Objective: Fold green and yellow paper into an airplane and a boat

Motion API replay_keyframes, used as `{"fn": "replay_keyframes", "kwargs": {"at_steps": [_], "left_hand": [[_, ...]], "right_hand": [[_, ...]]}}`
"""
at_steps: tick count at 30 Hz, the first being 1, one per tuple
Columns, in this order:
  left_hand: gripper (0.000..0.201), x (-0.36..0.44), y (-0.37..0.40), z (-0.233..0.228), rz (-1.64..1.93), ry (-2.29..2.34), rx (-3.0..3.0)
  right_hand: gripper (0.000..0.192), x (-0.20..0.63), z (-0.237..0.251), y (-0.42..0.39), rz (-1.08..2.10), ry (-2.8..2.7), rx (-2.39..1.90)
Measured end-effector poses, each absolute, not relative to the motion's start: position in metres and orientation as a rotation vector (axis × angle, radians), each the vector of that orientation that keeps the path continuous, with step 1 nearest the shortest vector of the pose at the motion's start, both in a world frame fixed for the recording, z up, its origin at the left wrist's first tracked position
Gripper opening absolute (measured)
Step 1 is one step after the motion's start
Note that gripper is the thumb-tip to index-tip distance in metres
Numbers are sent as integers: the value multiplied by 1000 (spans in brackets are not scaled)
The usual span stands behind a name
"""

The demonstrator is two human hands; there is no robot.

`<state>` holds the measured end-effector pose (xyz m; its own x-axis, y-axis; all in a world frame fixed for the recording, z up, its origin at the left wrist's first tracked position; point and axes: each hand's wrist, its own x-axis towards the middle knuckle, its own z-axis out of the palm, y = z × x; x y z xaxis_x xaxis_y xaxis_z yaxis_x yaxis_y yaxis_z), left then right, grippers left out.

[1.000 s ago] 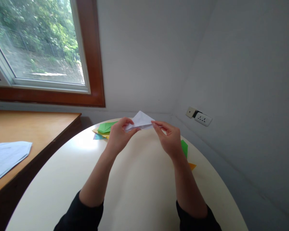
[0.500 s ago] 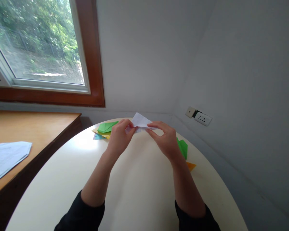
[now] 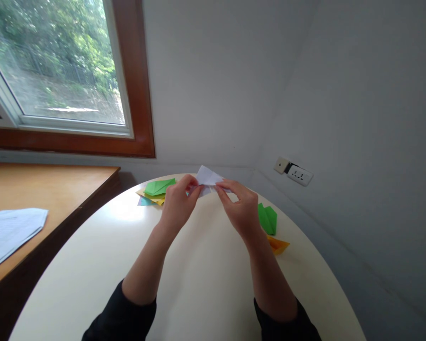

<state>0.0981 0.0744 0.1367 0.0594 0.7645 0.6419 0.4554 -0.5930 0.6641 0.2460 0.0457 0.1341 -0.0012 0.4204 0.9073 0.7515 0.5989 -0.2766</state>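
Note:
A folded sheet of white paper (image 3: pixel 208 176) is held up over the far part of the round table, with one pointed flap rising away from me. My left hand (image 3: pixel 180 196) pinches its left side between thumb and fingers. On the right side, my right hand (image 3: pixel 239 199) grips it the same way, thumb tip near the middle. Parts of the paper's lower layers are hidden behind my fingers. Close to my left hand lie green folded paper (image 3: pixel 159 187) and yellow and blue pieces under it. Beyond my right wrist is another green folded paper (image 3: pixel 269 219).
An orange folded paper (image 3: pixel 279 245) lies beside my right forearm on the white round table (image 3: pixel 206 284). A wooden desk (image 3: pixel 64 182) with printed sheets (image 3: pixel 12 234) stands at left. Walls border the far and right sides, with a socket (image 3: pixel 300 175) at right.
My right hand has shifted slightly left, its thumb now closer to the paper's middle. More of the green and orange papers shows beside my right arm.

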Motion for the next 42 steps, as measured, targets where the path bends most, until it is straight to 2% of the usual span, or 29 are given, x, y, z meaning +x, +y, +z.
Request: {"fn": "replay_keyframes", "kwargs": {"at_steps": [19, 30, 38, 42], "left_hand": [[4, 103, 76, 134, 1541, 1097, 1900], [5, 104, 76, 132, 1572, 1051, 1709], [8, 106, 75, 133, 1557, 963, 1720], [17, 106, 78, 131, 1530, 884, 1729]], "right_hand": [[19, 233, 129, 47, -476, -1746, -979], [56, 217, 130, 36, -334, -1857, -868], [65, 219, 124, 41, -310, -1759, -809], [58, 221, 123, 42, -330, -1705, -863]]}}
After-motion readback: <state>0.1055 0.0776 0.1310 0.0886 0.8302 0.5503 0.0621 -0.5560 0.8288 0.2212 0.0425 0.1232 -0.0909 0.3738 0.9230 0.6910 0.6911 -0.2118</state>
